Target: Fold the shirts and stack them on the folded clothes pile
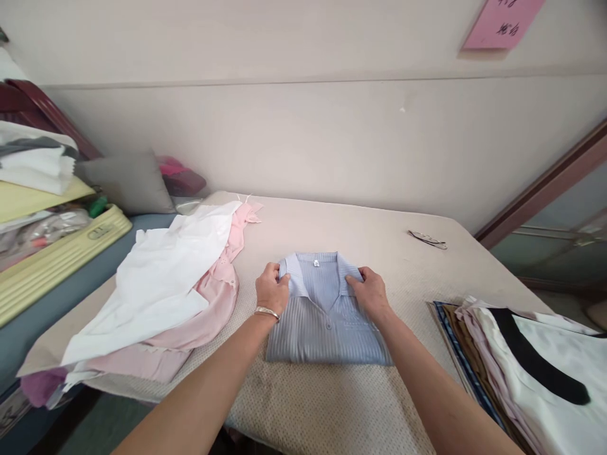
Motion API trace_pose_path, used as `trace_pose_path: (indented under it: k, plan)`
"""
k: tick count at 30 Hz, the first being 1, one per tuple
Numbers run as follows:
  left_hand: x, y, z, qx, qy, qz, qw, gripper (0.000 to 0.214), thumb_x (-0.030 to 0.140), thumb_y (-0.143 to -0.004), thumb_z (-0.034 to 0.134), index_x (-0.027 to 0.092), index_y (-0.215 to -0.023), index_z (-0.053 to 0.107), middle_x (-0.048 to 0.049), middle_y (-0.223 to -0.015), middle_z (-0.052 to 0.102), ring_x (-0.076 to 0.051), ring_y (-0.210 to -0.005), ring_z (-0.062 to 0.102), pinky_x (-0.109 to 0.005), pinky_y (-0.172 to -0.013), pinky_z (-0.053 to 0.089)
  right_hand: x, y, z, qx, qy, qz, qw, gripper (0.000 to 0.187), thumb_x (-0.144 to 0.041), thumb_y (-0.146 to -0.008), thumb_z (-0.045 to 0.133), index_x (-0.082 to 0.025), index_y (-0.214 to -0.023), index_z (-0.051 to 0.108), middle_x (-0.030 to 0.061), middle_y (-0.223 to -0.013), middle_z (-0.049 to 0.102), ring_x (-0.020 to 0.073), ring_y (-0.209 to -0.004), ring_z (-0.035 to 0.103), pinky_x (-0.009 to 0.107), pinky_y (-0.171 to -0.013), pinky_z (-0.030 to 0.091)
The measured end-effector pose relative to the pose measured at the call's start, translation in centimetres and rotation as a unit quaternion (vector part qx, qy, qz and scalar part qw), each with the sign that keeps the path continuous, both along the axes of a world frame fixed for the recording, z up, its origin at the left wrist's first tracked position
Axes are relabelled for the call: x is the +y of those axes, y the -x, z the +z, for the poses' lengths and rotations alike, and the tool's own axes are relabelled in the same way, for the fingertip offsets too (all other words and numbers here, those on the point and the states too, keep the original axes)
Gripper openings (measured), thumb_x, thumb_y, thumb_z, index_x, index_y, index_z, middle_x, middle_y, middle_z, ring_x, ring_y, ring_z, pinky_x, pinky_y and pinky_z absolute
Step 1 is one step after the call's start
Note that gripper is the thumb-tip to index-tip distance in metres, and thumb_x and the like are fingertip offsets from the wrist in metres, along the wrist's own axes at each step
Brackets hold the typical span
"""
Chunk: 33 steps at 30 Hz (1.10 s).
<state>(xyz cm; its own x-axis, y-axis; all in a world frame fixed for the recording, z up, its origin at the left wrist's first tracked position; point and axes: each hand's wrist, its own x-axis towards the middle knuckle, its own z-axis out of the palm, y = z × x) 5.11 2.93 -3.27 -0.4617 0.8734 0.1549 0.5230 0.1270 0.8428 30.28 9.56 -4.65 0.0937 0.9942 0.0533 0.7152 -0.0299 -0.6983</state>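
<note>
A light blue striped shirt [327, 322] lies folded into a neat rectangle in the middle of the beige dotted table cover [332, 404], collar facing away from me. My left hand [271, 289], with a metal bracelet on the wrist, pinches the left shoulder of the shirt by the collar. At the right side of the collar, my right hand [370, 292] grips the other shoulder. Both hands are closed on the fabric.
A heap of white and pink garments [165, 297] lies on the left of the table. A stack of folded clothes [516, 366] sits at the right edge. Folded glasses [427, 239] rest at the far right. Boxes and cushions [128, 183] stand at the left.
</note>
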Motion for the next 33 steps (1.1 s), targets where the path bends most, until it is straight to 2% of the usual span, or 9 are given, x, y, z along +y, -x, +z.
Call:
trace_pose_path:
  k: [7,9,12,15,19,21,26,30,33]
  plan:
    - [0.4,0.9,-0.4,0.104,0.101,0.041,0.989,0.019,0.026,-0.084,0.064,0.018,-0.102,0.061,-0.0048,-0.08,0.07,-0.023,-0.08,0.068,-0.033,-0.076,0.048,1.0,0.8,1.0,-0.096,0.046,-0.008,0.994,0.031,-0.035,-0.087,0.061,-0.01,-0.105,0.067,0.0187,-0.103,0.072,0.0288,-0.098,0.065,0.035,-0.083,0.045]
    - [0.2,1.0,-0.1,0.134,0.074,0.036,0.988,0.031,0.028,-0.088,0.061,0.015,-0.116,0.059,-0.0126,-0.103,0.071,-0.027,-0.101,0.067,-0.038,-0.088,0.05,0.3,0.8,2.1,-0.128,0.041,-0.014,0.991,0.038,-0.039,-0.091,0.059,-0.009,-0.114,0.064,0.0213,-0.109,0.07,0.0317,-0.103,0.064,0.039,-0.086,0.045]
    - [-1.0,-0.2,0.2,0.244,-0.024,-0.035,0.969,0.046,0.031,-0.096,0.048,0.013,-0.139,0.048,-0.0203,-0.143,0.055,-0.03,-0.136,0.049,-0.046,-0.111,0.04,-2.4,1.2,3.0,-0.206,-0.056,0.002,0.977,0.047,-0.043,-0.099,0.046,-0.009,-0.132,0.053,0.0249,-0.127,0.063,0.0356,-0.121,0.056,0.046,-0.097,0.041]
    - [-2.5,-2.5,-1.0,0.328,-0.024,-0.127,0.936,0.057,0.039,-0.101,0.039,0.009,-0.15,0.04,-0.0227,-0.159,0.037,-0.033,-0.152,0.027,-0.054,-0.122,0.024,-5.4,2.2,1.6,-0.251,-0.124,0.079,0.957,0.061,-0.049,-0.103,0.035,-0.009,-0.148,0.042,0.0243,-0.152,0.046,0.0359,-0.144,0.035,0.053,-0.114,0.027]
    - [-3.3,-4.2,-3.7,0.368,0.064,-0.192,0.908,0.07,0.053,-0.101,0.035,0.007,-0.154,0.036,-0.0223,-0.165,0.025,-0.035,-0.155,0.017,-0.06,-0.123,0.013,-6.9,3.2,-1.9,-0.277,-0.059,0.138,0.949,0.08,-0.064,-0.1,0.029,-0.011,-0.159,0.026,0.0183,-0.165,0.025,0.0341,-0.153,0.017,0.058,-0.121,0.014]
    - [-3.2,-4.2,-4.1,0.372,0.08,-0.202,0.903,0.071,0.054,-0.101,0.033,0.008,-0.155,0.034,-0.0214,-0.166,0.022,-0.035,-0.156,0.014,-0.06,-0.124,0.011,-6.7,3.1,-2.4,-0.28,-0.041,0.143,0.949,0.083,-0.066,-0.099,0.029,-0.011,-0.161,0.022,0.0174,-0.167,0.02,0.0332,-0.155,0.012,0.058,-0.121,0.012]
    - [-4.3,-3.0,-0.6,0.342,0.08,-0.192,0.917,0.062,0.045,-0.104,0.028,0.009,-0.154,0.033,-0.021,-0.164,0.03,-0.033,-0.154,0.022,-0.055,-0.122,0.019,-8.1,1.1,0.9,-0.251,0.034,0.175,0.951,0.073,-0.058,-0.103,0.026,-0.015,-0.162,0.021,0.0147,-0.168,0.02,0.0298,-0.155,0.015,0.058,-0.121,0.018]
    - [-9.0,-1.0,2.6,0.339,0.087,-0.165,0.922,0.036,0.023,-0.099,0.036,0.015,-0.13,0.053,-0.0166,-0.135,0.059,-0.028,-0.129,0.051,-0.044,-0.108,0.04,-13.2,-1.7,2.8,-0.27,-0.066,0.202,0.939,0.069,-0.055,-0.103,0.029,-0.018,-0.161,0.024,0.0116,-0.167,0.023,0.0296,-0.155,0.015,0.058,-0.121,0.023]
    - [-13.5,0.0,3.0,0.357,0.141,-0.182,0.905,0.026,0.011,-0.084,0.049,0.018,-0.108,0.057,-0.0123,-0.109,0.063,-0.027,-0.103,0.059,-0.039,-0.088,0.048,-16.6,-3.8,2.2,-0.289,-0.117,0.233,0.921,0.059,-0.041,-0.101,0.04,-0.018,-0.155,0.035,0.0144,-0.164,0.031,0.0312,-0.151,0.028,0.054,-0.114,0.038]
